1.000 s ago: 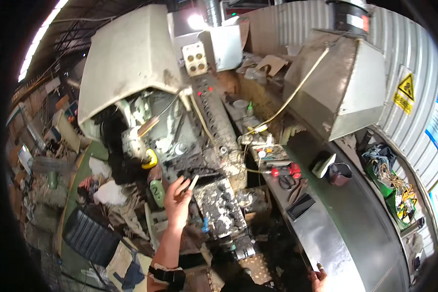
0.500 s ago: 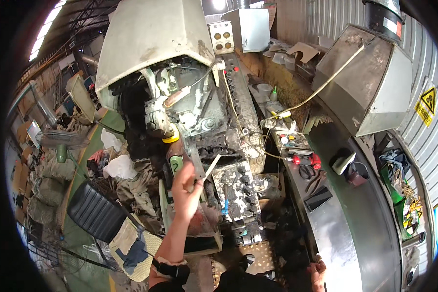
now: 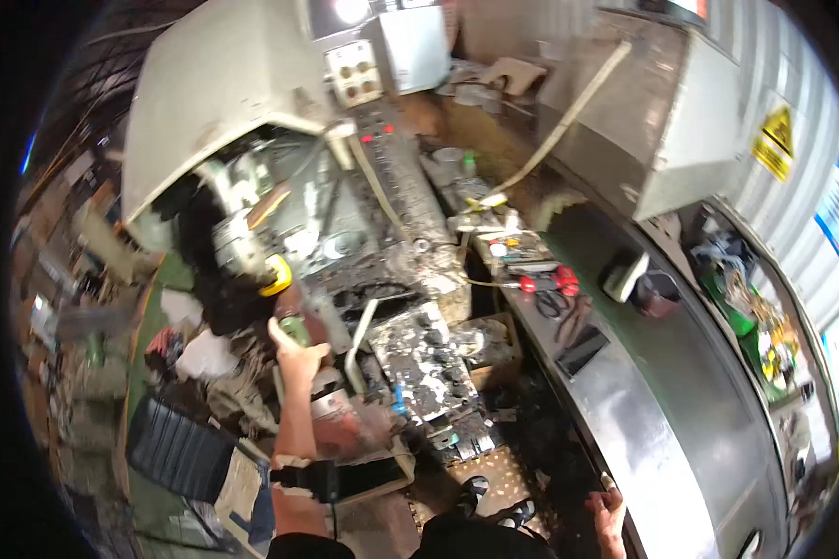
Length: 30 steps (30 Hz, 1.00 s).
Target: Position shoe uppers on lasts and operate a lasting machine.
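Note:
My left hand (image 3: 298, 361) reaches forward to the machine, its index finger and thumb spread apart. It is at a green-marked cylindrical part (image 3: 294, 328), just below a yellow ring (image 3: 276, 276); blur hides whether the fingers touch it. To the right of this hand stands a pale bent lever (image 3: 359, 345). A dark band is around my left wrist. My right hand (image 3: 608, 512) is low beside the edge of the metal bench (image 3: 639, 438), fingers apart and loosely bent, with nothing visible in them.
The large pale machine hood (image 3: 224, 74) rises at the far left. On the bench lie a red tool (image 3: 565, 278), pliers (image 3: 574, 321) and a dark phone-like slab (image 3: 583, 350). A black chair (image 3: 179, 445) stands at left, and a grey hood (image 3: 625, 121) at far right.
The view has turned, shifting the scene left. My left hand has moved from beside the pale lever to the green-marked part. My right hand stays by the bench edge.

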Each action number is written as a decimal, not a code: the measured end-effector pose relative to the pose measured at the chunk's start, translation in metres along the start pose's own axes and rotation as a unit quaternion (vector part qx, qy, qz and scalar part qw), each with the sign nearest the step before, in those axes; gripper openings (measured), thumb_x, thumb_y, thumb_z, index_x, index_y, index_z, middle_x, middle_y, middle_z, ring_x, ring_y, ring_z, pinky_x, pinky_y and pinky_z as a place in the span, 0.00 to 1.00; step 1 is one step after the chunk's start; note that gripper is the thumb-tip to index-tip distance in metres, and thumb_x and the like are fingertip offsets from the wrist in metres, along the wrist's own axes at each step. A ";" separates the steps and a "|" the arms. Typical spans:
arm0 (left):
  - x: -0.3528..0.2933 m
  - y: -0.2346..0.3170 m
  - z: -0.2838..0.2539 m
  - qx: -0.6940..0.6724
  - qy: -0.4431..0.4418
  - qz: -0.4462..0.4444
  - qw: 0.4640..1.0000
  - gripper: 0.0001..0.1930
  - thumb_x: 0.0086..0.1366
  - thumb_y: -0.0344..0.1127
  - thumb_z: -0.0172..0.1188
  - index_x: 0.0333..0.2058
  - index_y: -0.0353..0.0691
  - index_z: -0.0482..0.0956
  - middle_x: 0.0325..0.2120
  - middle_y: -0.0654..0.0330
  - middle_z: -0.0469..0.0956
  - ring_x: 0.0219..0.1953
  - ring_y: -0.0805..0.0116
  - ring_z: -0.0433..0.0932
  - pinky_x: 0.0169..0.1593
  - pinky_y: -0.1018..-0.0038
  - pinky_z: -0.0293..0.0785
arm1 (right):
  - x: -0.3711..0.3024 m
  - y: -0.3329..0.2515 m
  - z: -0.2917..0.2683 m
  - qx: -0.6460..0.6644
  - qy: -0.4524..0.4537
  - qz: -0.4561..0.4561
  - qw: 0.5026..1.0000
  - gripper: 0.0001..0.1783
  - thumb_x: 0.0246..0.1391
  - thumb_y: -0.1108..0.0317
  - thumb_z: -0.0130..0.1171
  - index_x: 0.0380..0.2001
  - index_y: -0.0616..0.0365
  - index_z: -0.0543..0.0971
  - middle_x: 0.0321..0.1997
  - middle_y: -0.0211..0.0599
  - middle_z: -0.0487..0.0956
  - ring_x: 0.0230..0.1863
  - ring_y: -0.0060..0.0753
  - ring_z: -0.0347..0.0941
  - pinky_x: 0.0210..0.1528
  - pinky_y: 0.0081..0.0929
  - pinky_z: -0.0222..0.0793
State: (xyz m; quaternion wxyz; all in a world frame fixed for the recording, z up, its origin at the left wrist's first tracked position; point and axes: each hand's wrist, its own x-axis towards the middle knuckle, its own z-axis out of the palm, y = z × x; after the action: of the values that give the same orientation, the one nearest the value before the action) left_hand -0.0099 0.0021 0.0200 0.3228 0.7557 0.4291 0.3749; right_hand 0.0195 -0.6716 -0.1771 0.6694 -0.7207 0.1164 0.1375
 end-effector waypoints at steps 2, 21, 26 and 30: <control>0.007 -0.016 0.003 -0.028 -0.008 0.016 0.999 0.63 0.42 0.24 0.73 0.74 0.41 0.42 0.50 0.45 0.75 0.49 0.49 0.78 0.57 0.60 0.74 | 0.000 -0.009 0.001 -0.124 -0.004 -0.036 0.992 0.28 0.63 0.71 0.61 0.65 0.67 0.72 0.36 0.42 0.85 0.35 0.28 0.82 0.38 0.26 0.80; -0.250 0.109 0.046 -0.458 -0.486 -0.398 0.629 0.18 0.67 0.34 0.59 0.53 0.33 0.81 0.52 0.52 0.83 0.56 0.51 0.81 0.61 0.53 0.78 | 0.021 -0.141 0.063 0.277 -0.182 0.003 0.943 0.47 0.71 0.55 0.58 0.80 0.36 0.40 0.52 0.35 0.80 0.48 0.29 0.78 0.42 0.30 0.80; -0.321 0.083 0.109 -0.344 -0.540 -0.548 0.539 0.24 0.73 0.43 0.46 0.53 0.28 0.80 0.48 0.47 0.85 0.51 0.51 0.85 0.58 0.56 0.80 | 0.002 -0.113 0.013 0.326 -0.121 0.003 0.938 0.34 0.72 0.59 0.57 0.76 0.43 0.60 0.45 0.27 0.79 0.38 0.18 0.76 0.31 0.19 0.76; -0.360 0.087 0.160 -0.299 -0.614 -0.574 0.452 0.23 0.74 0.41 0.46 0.55 0.28 0.79 0.52 0.47 0.84 0.54 0.52 0.83 0.62 0.56 0.77 | -0.004 -0.106 -0.036 0.338 0.013 -0.014 0.941 0.29 0.68 0.61 0.63 0.69 0.54 0.73 0.49 0.27 0.82 0.49 0.19 0.76 0.57 0.25 0.71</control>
State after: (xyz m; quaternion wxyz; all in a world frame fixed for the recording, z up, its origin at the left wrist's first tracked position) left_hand 0.0345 -0.3820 -0.0961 0.8506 0.2284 0.3177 -0.3512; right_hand 0.0551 -0.6998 -0.0741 0.8741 -0.4550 0.1545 0.0710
